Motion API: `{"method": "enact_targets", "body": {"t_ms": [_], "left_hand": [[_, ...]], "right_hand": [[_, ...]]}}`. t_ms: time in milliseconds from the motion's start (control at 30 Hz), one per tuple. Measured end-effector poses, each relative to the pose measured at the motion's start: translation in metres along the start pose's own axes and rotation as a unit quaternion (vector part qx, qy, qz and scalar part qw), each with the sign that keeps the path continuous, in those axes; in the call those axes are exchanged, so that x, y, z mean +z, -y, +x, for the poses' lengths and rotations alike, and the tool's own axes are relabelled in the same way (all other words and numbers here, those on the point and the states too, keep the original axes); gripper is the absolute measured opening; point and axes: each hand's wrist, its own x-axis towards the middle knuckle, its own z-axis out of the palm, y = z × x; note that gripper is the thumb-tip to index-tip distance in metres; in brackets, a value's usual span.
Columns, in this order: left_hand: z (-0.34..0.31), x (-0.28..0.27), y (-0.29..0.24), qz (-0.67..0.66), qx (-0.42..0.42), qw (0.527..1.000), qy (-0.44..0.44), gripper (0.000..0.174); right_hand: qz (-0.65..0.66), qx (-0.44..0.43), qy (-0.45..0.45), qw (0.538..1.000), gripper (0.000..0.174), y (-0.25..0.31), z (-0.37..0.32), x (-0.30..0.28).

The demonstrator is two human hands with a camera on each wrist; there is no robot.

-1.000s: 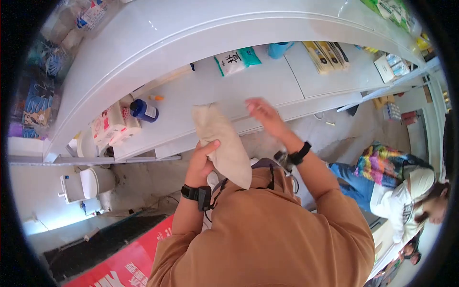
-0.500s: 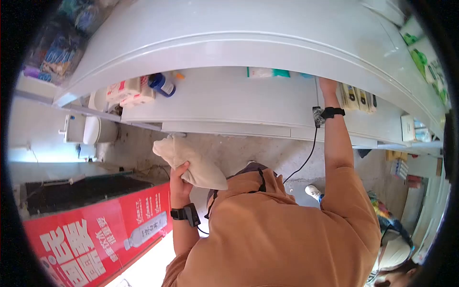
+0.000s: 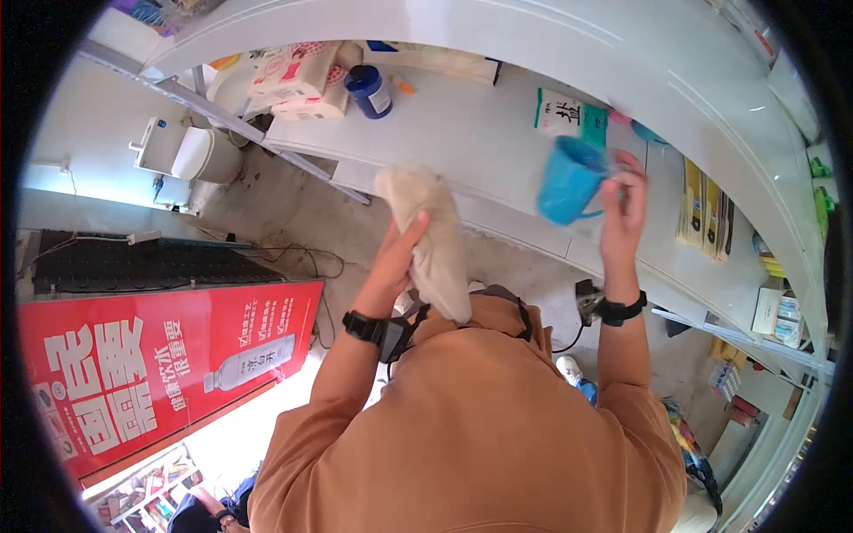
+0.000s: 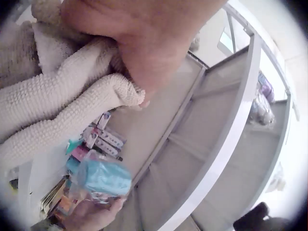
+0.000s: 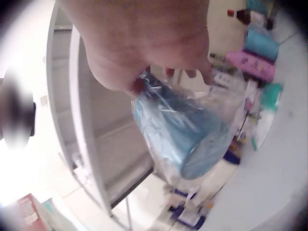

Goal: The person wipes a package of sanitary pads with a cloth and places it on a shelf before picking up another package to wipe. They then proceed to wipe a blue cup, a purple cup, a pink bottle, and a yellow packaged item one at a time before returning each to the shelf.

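Packet [image 3: 558, 113] reading "盐" lies near the blue cup [image 3: 567, 185] in right grip [image 3: 624, 210]; left grip [image 3: 397, 258] holds cloth [image 3: 433, 238].

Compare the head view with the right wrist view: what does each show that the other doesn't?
Only the head view shows the left hand gripping a pale cloth, and the yellow-and-black packs on the shelf.

Only the right wrist view shows a dark bottle with a red cap, and it alone clearly shows clear plastic wrapping around the blue mug.

Both share the right hand holding that mug, and the dark blue bottle with a pale label, though it is blurred in the wrist view.
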Motion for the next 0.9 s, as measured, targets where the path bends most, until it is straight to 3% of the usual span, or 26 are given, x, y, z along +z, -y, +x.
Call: {"method": "enact_targets", "body": {"t_ms": [100, 167, 300, 367, 500, 567, 667, 767, 900], "left_hand": [[0.006, 0.022, -0.009, 0.011, 0.020, 0.998, 0.051, 0.062], [0.003, 0.037, -0.015, 0.024, 0.047, 0.995, 0.088, 0.065], [0.001, 0.036, -0.019, 0.039, 0.060, 0.995, 0.063, 0.062], [0.003, 0.034, -0.020, 0.064, 0.093, 0.993, 0.043, 0.060], [0.003, 0.041, -0.036, 0.035, 0.133, 0.990, 0.016, 0.058], [-0.003, 0.043, -0.045, -0.011, 0.137, 0.990, 0.027, 0.057], [-0.005, 0.039, -0.042, 0.021, 0.088, 0.993, 0.074, 0.056], [-0.010, 0.042, -0.025, 0.087, 0.077, 0.992, 0.055, 0.055], [-0.016, 0.050, -0.020, 0.089, 0.111, 0.989, 0.036, 0.055]], "right_hand": [[0.175, 0.006, 0.155, 0.972, 0.016, 0.045, -0.018, 0.052], [0.285, 0.017, 0.153, 0.946, 0.030, 0.061, -0.031, 0.079], [0.275, 0.086, 0.120, 0.950, 0.049, 0.094, -0.032, 0.082], [0.147, 0.030, 0.230, 0.962, 0.065, 0.081, -0.033, 0.075], [0.177, 0.068, 0.227, 0.955, 0.057, 0.079, -0.041, 0.071], [0.283, 0.134, 0.210, 0.926, 0.058, 0.073, -0.047, 0.073], [0.317, 0.119, 0.156, 0.928, 0.059, 0.078, -0.046, 0.077], [0.302, 0.094, 0.097, 0.944, 0.061, 0.084, -0.033, 0.081], [0.273, 0.111, 0.062, 0.954, 0.060, 0.079, -0.026, 0.083]]}}
